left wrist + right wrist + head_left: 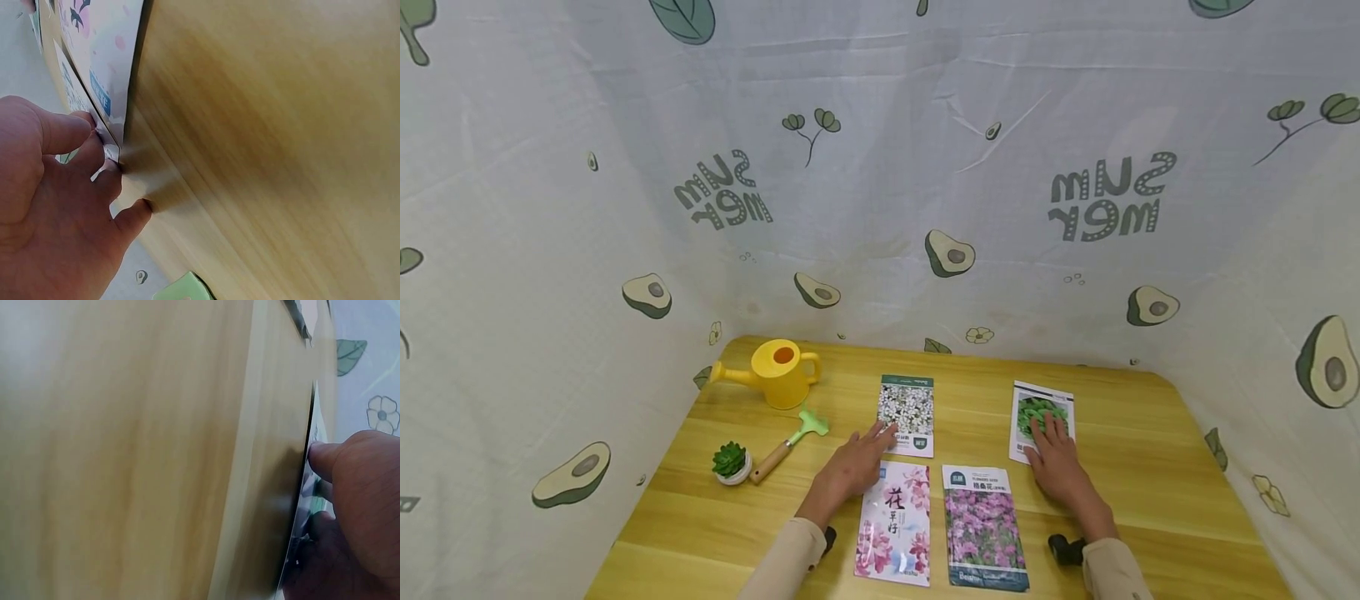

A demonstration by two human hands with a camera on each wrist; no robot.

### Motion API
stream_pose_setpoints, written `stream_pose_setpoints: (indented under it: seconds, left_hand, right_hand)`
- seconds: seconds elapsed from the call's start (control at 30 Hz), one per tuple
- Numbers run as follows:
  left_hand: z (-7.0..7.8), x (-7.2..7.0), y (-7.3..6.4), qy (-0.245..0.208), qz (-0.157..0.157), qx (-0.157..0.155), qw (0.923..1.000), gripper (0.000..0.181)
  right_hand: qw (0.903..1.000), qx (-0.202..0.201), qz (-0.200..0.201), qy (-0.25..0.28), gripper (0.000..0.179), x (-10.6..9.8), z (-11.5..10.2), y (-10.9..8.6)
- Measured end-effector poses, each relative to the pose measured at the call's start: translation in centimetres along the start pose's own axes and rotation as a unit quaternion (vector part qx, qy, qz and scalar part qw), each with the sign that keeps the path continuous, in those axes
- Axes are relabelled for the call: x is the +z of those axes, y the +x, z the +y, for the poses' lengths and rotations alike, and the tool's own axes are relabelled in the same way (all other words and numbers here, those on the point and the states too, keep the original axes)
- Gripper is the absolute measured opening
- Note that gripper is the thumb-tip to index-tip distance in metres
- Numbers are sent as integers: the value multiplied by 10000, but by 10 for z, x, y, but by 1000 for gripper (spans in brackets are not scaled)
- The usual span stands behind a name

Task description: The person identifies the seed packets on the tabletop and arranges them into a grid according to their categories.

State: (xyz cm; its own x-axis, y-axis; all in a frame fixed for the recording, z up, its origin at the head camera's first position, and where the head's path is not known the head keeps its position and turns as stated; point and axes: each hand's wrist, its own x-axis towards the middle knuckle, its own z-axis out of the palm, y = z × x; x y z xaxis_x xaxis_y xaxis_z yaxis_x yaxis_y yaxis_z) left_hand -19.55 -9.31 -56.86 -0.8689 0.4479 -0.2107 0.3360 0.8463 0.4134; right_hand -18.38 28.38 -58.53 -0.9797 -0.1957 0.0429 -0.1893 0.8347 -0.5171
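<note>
My left hand (854, 467) has its fingers spread at the lower left edge of a seed packet with white flowers (906, 408). The left wrist view shows fingertips touching the packet edge and the wood beside it. My right hand (1062, 468) rests with extended fingers on a seed packet showing green leaves (1027, 410), its thumb (322, 456) on the lower part. Nearer to me lie a pink-flowered white seed packet (893, 525), just below the left hand, and a purple-flowered seed packet (983, 527) between the two forearms.
A yellow watering can (786, 379) stands at the back left of the wooden table (1120, 425). In front of it lie a small green trowel with a wooden handle (775, 460) and a potted succulent (730, 461). A printed curtain (880, 183) hangs around the table.
</note>
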Motion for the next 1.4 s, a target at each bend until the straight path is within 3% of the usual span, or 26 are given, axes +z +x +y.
stream_pose_setpoints:
  seconds: [0.33,0.93,1.4]
  left_hand:
    - [-1,-2,-1,104,10,32,9999,50]
    - [-3,3,0,83,69,49,9999,48]
    - [-4,6,1,35,74,54,10000,46]
  right_hand:
    - [9998,41,-32,-215,60,8,-4,12]
    - [9988,-388,182,220,59,26,-12,28]
    - [9996,-184,-190,-49,59,33,-33,39]
